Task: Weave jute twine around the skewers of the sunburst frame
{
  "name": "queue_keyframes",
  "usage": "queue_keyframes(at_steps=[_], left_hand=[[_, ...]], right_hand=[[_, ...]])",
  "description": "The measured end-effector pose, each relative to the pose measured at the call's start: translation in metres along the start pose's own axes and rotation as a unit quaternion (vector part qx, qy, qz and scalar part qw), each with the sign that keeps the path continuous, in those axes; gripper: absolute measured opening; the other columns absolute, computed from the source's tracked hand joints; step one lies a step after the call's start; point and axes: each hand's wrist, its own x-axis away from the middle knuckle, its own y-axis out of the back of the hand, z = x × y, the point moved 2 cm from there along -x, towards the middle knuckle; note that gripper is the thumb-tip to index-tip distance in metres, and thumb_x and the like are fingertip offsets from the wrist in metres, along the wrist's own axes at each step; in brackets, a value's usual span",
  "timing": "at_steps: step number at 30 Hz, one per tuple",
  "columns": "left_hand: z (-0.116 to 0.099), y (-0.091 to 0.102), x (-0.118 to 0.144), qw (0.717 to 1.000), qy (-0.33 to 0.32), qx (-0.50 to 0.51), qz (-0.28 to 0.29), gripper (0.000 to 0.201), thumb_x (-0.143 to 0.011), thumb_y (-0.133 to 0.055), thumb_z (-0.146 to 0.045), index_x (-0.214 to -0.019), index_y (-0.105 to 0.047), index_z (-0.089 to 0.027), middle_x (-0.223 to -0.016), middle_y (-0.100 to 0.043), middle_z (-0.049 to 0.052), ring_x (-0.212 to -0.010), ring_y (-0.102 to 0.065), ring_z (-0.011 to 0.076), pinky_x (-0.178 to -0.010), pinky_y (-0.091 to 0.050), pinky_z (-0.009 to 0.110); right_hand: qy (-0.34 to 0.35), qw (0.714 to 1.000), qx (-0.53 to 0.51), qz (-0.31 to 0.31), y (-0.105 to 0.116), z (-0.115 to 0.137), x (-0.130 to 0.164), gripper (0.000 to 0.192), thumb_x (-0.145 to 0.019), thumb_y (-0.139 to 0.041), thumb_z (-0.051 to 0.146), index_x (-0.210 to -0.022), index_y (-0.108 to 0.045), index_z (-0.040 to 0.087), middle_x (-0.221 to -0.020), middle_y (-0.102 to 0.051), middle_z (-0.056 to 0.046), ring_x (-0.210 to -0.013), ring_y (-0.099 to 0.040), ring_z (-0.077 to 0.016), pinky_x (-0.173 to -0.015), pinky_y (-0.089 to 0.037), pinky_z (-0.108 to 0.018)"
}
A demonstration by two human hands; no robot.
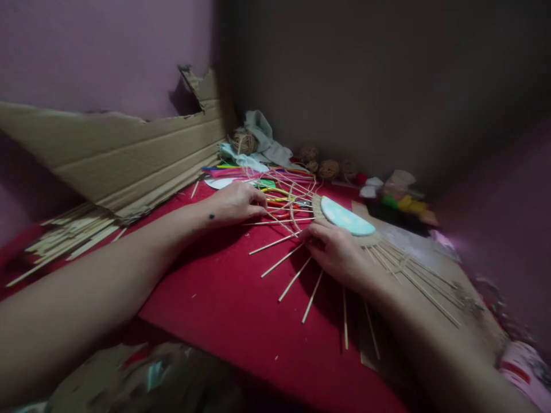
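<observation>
A half-round woven piece has a light blue padded panel [346,217] at its middle, and thin wooden sticks [294,280] fan out from its rim. A strand of twine [282,223] runs between my two hands across the sticks. My left hand [239,202] is closed in a pinch on the twine, left of the piece. My right hand [338,255] rests over the near rim, its fingers closed where the twine meets a stick; the fingertips are partly hidden. Scissors with yellow handles [275,193] lie under the sticks, beside an orange-handled tool [286,211].
A red cloth [215,287] covers the table. Torn cardboard [142,143] leans on the left wall above a bundle of loose sticks [73,232]. Balls of twine [244,141], coloured strips [224,171] and cloth scraps [269,146] lie along the back. A brown board [465,338] is at right.
</observation>
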Motion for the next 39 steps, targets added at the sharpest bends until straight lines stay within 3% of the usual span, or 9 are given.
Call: queue_keyframes(at_steps=[8, 16, 23, 30, 34, 39], left_hand=[[0.004, -0.005, -0.003, 1.000, 0.018, -0.011, -0.007, 0.019, -0.079, -0.058, -0.031, -0.072, -0.066, -0.016, -0.057, -0.058, -0.001, -0.055, -0.048, 0.0103, -0.058, -0.032, 0.025], [0.004, 0.001, 0.000, 1.000, 0.008, -0.010, -0.007, 0.019, -0.079, -0.057, -0.032, -0.071, -0.065, -0.016, -0.061, -0.058, 0.000, -0.058, -0.048, 0.0108, -0.057, -0.033, 0.025], [0.011, 0.022, 0.010, 0.986, -0.024, 0.021, 0.166, 0.019, -0.075, -0.060, -0.038, -0.073, -0.070, -0.021, -0.064, -0.065, -0.002, -0.062, -0.055, 0.0125, -0.056, -0.035, 0.021], [0.008, 0.019, 0.020, 0.951, 0.020, 0.075, 0.301, 0.016, -0.073, -0.062, -0.036, -0.071, -0.074, -0.025, -0.066, -0.068, 0.000, -0.061, -0.057, 0.0145, -0.056, -0.039, 0.022], [0.005, 0.015, 0.026, 0.936, 0.025, 0.092, 0.338, 0.015, -0.072, -0.062, -0.035, -0.070, -0.073, -0.025, -0.064, -0.068, 0.001, -0.060, -0.058, 0.0156, -0.053, -0.039, 0.022], [-0.001, 0.012, 0.026, 0.943, 0.018, 0.093, 0.320, 0.013, -0.068, -0.064, -0.029, -0.062, -0.072, -0.022, -0.055, -0.065, 0.001, -0.050, -0.056, 0.0138, -0.046, -0.035, 0.021]], right_hand=[[-0.045, 0.995, -0.055, -0.067, 0.021, -0.003, -0.002, 0.015, -0.078, -0.054, 0.007, -0.077, -0.064, 0.018, -0.072, -0.063, 0.000, -0.067, -0.057, -0.0124, -0.063, -0.044, -0.026], [0.078, 0.996, 0.043, -0.003, -0.012, -0.002, -0.004, 0.018, -0.085, -0.049, 0.010, -0.079, -0.065, 0.017, -0.079, -0.062, -0.006, -0.080, -0.053, -0.0172, -0.075, -0.045, -0.032], [0.077, 0.995, 0.062, 0.027, -0.011, -0.003, 0.001, 0.022, -0.075, -0.048, 0.002, -0.079, -0.064, 0.017, -0.082, -0.059, -0.006, -0.082, -0.051, -0.0181, -0.074, -0.044, -0.031], [0.090, 0.991, 0.094, 0.037, -0.013, -0.003, -0.001, 0.013, -0.085, -0.053, 0.011, -0.078, -0.064, 0.013, -0.082, -0.059, -0.009, -0.082, -0.049, -0.0192, -0.075, -0.043, -0.033], [0.091, 0.990, 0.105, 0.025, -0.017, -0.007, -0.002, 0.019, -0.090, -0.048, 0.013, -0.075, -0.061, 0.014, -0.079, -0.058, -0.009, -0.077, -0.048, -0.0185, -0.072, -0.043, -0.032], [0.099, 0.990, 0.101, -0.001, -0.015, -0.007, -0.003, 0.020, -0.091, -0.047, 0.015, -0.075, -0.059, 0.016, -0.080, -0.057, -0.008, -0.079, -0.049, -0.0191, -0.073, -0.042, -0.033]])
